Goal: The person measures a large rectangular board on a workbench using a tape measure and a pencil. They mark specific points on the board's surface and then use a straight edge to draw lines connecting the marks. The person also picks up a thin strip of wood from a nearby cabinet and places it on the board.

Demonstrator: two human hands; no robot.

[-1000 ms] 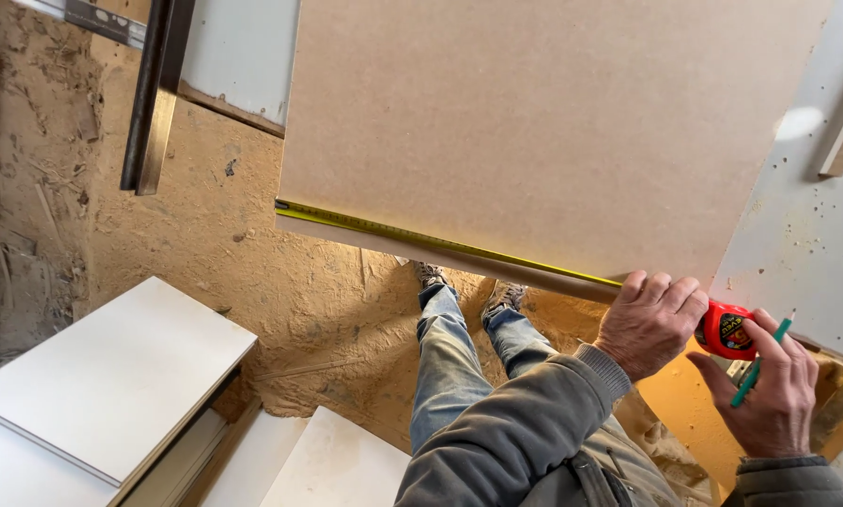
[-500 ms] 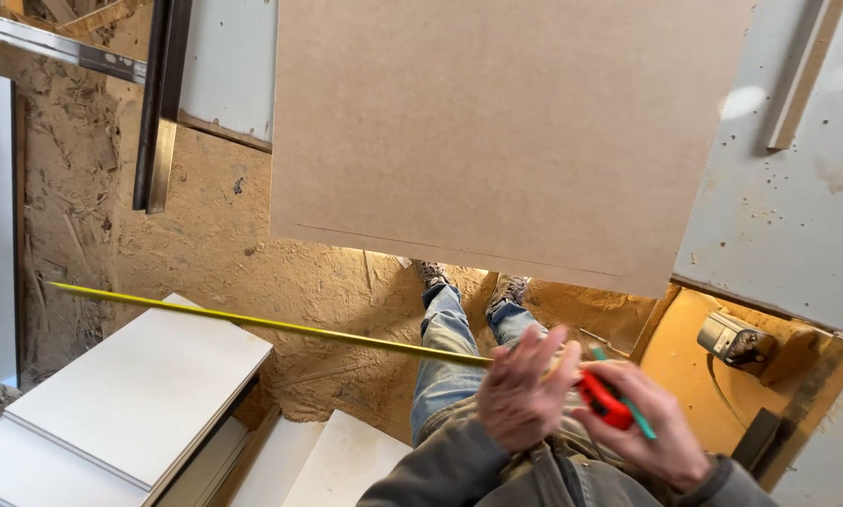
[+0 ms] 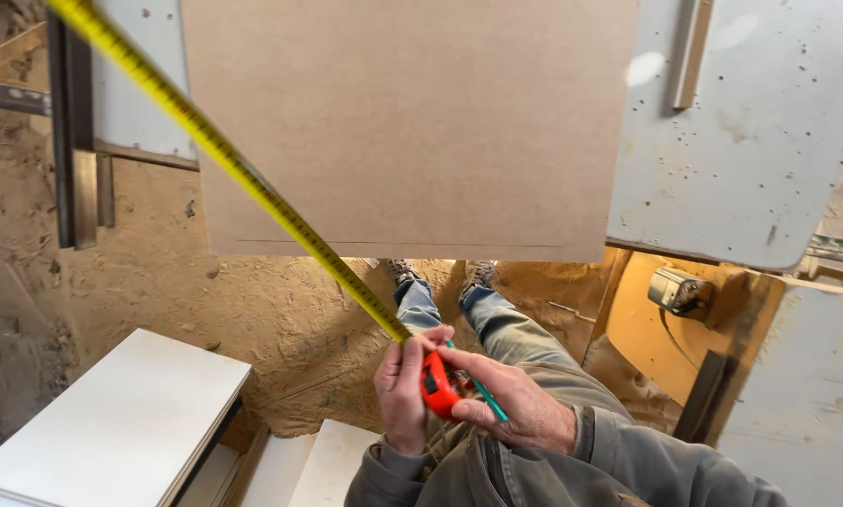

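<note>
1. Biggest thing up top is the brown fibreboard panel, filling the upper middle of the frame. It lies flat on a grey speckled desk, with its near edge sticking out past it. A thin pencil line runs along just above that near edge.
2. Lower left there's a white panel on a stack, with sawdust-covered floor between it and the person's jeans and shoes.
3. The yellow tape blade is pulled way out. Its long axis runs diagonally from the upper left corner of the frame down to the hands at lower centre, crossing over the left part of the fibreboard. The far tip is out of frame.
4. The red tape measure case sits at lower centre, right at the low end of the blade, sandwiched between both hands.
5. Left hand is wrapped on the left side of the case, grip closed, fingers right where the blade comes out.
6. Right hand is clamped on the case from the right and has a green pencil tucked in too, pointing down and right.
</note>
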